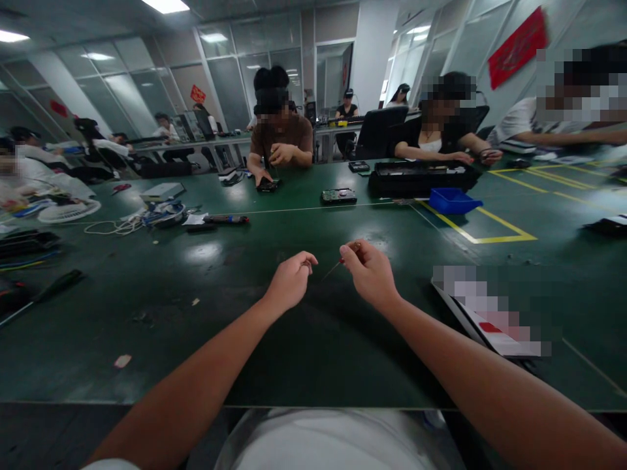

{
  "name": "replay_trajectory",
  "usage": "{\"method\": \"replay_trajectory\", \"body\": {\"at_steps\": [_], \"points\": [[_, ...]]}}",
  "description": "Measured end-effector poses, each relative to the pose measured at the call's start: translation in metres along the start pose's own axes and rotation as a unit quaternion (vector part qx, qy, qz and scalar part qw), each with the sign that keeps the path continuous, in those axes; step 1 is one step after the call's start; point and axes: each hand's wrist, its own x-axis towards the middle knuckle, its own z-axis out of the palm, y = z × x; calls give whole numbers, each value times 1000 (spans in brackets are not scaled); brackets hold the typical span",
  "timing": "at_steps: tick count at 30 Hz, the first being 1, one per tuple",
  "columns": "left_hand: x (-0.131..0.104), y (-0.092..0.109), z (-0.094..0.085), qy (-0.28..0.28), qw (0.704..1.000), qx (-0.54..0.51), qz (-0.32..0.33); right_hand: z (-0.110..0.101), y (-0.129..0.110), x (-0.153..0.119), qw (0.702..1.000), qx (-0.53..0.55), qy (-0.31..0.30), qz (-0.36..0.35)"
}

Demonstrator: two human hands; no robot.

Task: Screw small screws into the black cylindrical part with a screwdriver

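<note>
My right hand [371,271] is raised over the middle of the green table, its fingers pinched around a thin screwdriver-like tool [334,268] with a small red part. The tool's slender shaft points down and left, toward my left hand. Just left of it, my left hand [290,279] has its fingers curled in, thumb side toward the tool; whether anything small sits between those fingers is hidden. A gap separates the two hands.
On the green table [196,339], a blue bin [453,201], a black tray [424,179] and a circuit-board device [339,196] lie ahead. A booklet [494,320] is at right, cables [164,214] at left. A person [281,134] works opposite.
</note>
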Motion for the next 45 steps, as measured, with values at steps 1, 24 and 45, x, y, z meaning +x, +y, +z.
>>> {"method": "replay_trajectory", "body": {"at_steps": [1,24,45], "points": [[-2,-2,3,-16,999,33,13,1,0,0,1000,16,11,-4],[0,-31,-8,28,993,110,36,7,0,-4,995,55,-88,7],[-2,-32,-10,19,990,123,70,3,-1,-2,995,-85,-51,-26]]}}
